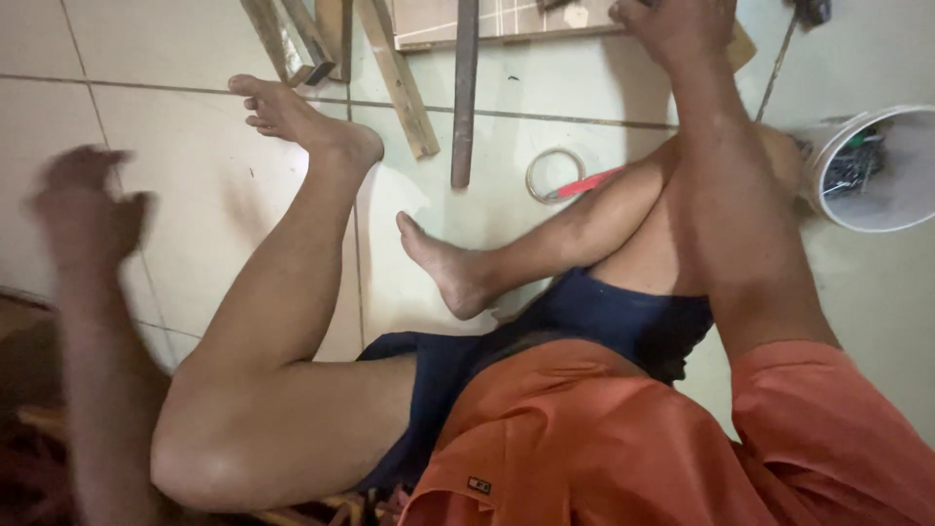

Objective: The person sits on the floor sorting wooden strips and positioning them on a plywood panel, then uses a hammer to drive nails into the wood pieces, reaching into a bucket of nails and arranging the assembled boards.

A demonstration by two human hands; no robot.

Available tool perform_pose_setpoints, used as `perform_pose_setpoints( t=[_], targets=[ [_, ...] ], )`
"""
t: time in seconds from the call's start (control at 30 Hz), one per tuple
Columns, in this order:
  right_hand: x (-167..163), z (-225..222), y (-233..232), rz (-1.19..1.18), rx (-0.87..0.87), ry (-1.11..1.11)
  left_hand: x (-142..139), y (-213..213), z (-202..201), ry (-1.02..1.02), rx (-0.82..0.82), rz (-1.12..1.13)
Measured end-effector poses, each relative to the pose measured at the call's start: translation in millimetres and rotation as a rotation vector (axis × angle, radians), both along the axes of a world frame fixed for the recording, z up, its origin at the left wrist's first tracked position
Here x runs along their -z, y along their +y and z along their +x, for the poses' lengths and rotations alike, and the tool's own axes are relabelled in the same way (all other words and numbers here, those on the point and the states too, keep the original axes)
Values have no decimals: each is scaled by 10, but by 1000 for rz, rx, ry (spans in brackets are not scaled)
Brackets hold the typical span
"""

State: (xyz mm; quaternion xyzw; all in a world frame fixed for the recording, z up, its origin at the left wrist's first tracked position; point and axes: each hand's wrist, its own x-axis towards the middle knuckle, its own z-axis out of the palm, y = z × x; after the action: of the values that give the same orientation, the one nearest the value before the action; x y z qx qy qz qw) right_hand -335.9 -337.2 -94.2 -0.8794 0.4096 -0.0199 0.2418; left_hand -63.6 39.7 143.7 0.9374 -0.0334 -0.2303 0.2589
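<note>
I sit on a tiled floor with bare legs folded in front of me. My left hand [86, 205] is blurred at the left, raised over the tiles, fingers loosely curled, holding nothing that I can see. My right hand [672, 24] reaches to the top edge and rests on a flat wooden board [506, 21]; whether its fingers grip the board is hidden by the frame edge. Several wooden strips [399, 83] and a dark flat bar [465, 93] lie beside the board.
A white bucket [881, 209] with dark metal pieces inside stands at the right. A roll of tape [553, 173] and a red-handled tool [589, 183] lie by my right knee. Pale tiles stretch to the left.
</note>
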Motion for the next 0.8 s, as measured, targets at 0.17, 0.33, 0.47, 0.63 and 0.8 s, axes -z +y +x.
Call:
perform_pose_setpoints(
  t=[0.17,0.33,0.47,0.63,0.8],
  targets=[
    [-67,-132,59,-176,57,-479,-176,1153,529,69,639,463],
    [-129,-238,136,313,241,-870,132,1244,630,19,702,354],
    [-205,-421,370,851,357,-1023,-152,1103,639,-20,699,315],
    [-374,-596,654,1133,443,-1112,-467,920,527,-137,766,260],
    [-459,-820,843,1268,420,-1240,-764,963,298,-177,784,239]
  ],
)
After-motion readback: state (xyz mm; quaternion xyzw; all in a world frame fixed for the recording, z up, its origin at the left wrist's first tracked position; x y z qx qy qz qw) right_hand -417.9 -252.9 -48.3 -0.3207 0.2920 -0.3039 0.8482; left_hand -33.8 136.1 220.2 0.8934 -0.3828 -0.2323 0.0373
